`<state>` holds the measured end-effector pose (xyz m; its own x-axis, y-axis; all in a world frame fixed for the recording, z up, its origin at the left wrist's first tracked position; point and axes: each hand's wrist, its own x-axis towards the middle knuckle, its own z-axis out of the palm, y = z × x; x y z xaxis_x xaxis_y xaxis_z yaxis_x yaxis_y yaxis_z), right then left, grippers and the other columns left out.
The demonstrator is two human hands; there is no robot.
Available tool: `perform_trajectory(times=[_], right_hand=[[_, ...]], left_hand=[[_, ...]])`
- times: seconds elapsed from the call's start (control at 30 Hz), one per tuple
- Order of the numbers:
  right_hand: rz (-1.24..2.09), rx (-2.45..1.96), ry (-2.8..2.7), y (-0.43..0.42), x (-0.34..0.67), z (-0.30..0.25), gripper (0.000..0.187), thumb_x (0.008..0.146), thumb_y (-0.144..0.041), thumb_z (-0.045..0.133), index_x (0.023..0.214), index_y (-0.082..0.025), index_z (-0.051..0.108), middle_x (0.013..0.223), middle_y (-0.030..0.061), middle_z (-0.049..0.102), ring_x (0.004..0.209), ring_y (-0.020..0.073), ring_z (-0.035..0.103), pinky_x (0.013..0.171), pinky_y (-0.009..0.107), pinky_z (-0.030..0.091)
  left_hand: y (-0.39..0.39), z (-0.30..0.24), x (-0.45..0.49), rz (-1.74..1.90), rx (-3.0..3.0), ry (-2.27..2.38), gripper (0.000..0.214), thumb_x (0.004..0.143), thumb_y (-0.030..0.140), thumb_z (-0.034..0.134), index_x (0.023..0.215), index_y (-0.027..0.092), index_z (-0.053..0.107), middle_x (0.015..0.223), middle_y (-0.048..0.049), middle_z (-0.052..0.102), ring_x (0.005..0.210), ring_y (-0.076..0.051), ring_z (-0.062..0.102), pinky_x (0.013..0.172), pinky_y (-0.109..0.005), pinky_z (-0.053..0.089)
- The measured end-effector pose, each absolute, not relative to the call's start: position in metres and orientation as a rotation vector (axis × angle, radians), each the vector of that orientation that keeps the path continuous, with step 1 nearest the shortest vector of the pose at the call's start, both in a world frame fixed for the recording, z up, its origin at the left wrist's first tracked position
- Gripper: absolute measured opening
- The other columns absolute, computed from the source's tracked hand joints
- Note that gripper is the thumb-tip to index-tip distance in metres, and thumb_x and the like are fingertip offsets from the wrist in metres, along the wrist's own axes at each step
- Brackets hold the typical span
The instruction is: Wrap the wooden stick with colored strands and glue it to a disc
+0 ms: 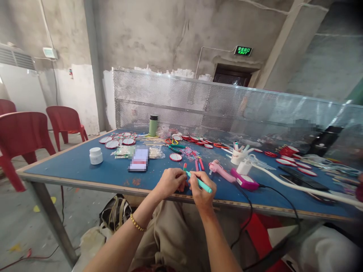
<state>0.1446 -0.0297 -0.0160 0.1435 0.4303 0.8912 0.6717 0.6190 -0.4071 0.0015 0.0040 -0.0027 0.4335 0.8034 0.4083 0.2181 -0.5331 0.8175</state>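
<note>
My right hand [203, 190] is closed around a mint-green marker pen [204, 186], whose tip points left towards my left hand. My left hand [171, 181] is closed in a pinch on a small stick-like piece [185, 166] with a red end and some green. Most of that piece is hidden by my fingers. Both hands are close together at the table's front edge. Just beyond them lie several red and blue markers [199, 164] and a small round red-rimmed disc [175, 157]. A pink glue gun [221, 170] rests to the right of my right hand.
On the blue table [68, 166] stand a white jar [95, 155], a green bottle [153, 125] and a cup of pens [236, 156]. A phone [138, 159], pliers [175, 149] and a magenta box [244, 179] with a cable lie about. A perforated metal panel [170, 98] closes the back.
</note>
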Motion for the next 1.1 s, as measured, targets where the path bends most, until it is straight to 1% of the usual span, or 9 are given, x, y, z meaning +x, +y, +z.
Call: perform_trajectory(times=[0.2,0.53,0.83,1.1], right_hand=[[-0.198,-0.988,-1.47,-0.032,0.1429,-0.0152,0.019,0.092,-0.028,0.054,0.079,-0.019,0.064,0.065,0.001,0.068,0.053,0.0133,0.063,0.052,0.023,0.048],[-0.17,-0.958,-1.506,-0.0317,0.1415,-0.0142,0.018,0.091,-0.025,0.055,0.078,-0.019,0.064,0.062,-0.0005,0.067,0.051,0.0123,0.062,0.051,0.022,0.048],[-0.18,-0.969,-1.507,-0.0322,0.1408,-0.013,0.018,0.092,-0.026,0.054,0.078,-0.019,0.065,0.063,0.0,0.068,0.052,0.0127,0.063,0.051,0.022,0.048],[-0.175,-0.959,-1.494,-0.0322,0.141,-0.0133,0.019,0.092,-0.027,0.054,0.078,-0.019,0.064,0.063,0.0001,0.067,0.052,0.0128,0.062,0.051,0.023,0.048]], left_hand=[[0.0035,-0.0031,0.0019,1.071,1.965,0.862,0.03,0.089,0.033,0.048,0.066,0.017,0.06,0.055,0.0011,0.063,0.052,-0.011,0.059,0.058,-0.02,0.044],[-0.0001,0.0013,0.001,1.078,1.978,0.869,0.027,0.087,0.027,0.047,0.064,0.017,0.059,0.054,0.0017,0.063,0.052,-0.011,0.058,0.058,-0.02,0.044],[-0.0015,0.0031,0.0012,1.062,1.954,0.873,0.028,0.087,0.029,0.048,0.063,0.018,0.057,0.054,0.0014,0.063,0.052,-0.011,0.058,0.058,-0.02,0.044],[0.0005,0.0007,0.0008,1.078,1.971,0.859,0.029,0.088,0.03,0.048,0.064,0.018,0.059,0.054,0.0014,0.063,0.054,-0.012,0.059,0.059,-0.021,0.044]])
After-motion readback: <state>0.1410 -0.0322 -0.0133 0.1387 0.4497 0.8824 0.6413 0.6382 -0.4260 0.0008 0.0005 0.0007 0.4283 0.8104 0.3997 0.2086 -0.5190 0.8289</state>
